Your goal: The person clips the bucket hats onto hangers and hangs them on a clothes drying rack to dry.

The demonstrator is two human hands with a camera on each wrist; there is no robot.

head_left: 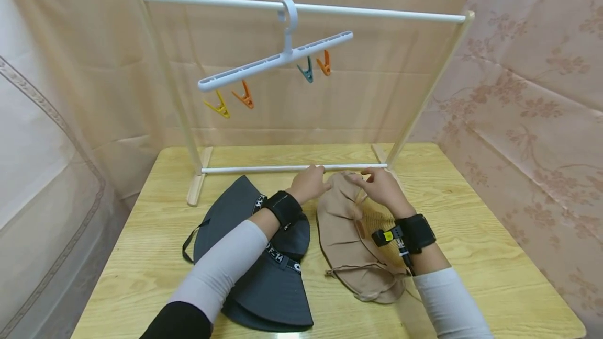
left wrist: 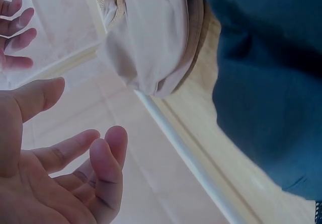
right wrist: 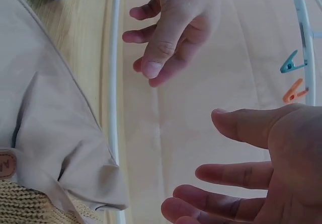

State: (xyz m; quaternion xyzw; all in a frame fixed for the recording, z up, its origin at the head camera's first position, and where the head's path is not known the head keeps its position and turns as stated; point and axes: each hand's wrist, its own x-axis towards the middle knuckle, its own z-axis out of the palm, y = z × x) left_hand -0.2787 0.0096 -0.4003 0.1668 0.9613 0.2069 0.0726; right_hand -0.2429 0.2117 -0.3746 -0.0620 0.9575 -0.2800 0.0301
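Observation:
A tan sun hat (head_left: 346, 224) with a woven straw-like part (right wrist: 25, 204) and a small brown leather patch (right wrist: 7, 164) lies on the table. My left hand (head_left: 308, 184) hovers near its far left edge, with fingers loosely bent and nothing in them, as the left wrist view shows. Across from it, my right hand (head_left: 383, 188) is above the hat's far right side, thumb apart from the fingers and the palm bare. The hat lies below both hands in the wrist views. A dark bucket hat (head_left: 264, 286) with lettered black bands lies folded beneath my left forearm.
Behind the hats stands a rack with a white top bar (head_left: 212, 0), a low white bar (head_left: 245, 169) and wooden feet (head_left: 194, 190). From the top bar a tilted pale hanger (head_left: 275, 60) hangs, carrying yellow, orange and teal clips (head_left: 307, 70). Cloth curtains surround the wooden table (head_left: 471, 255).

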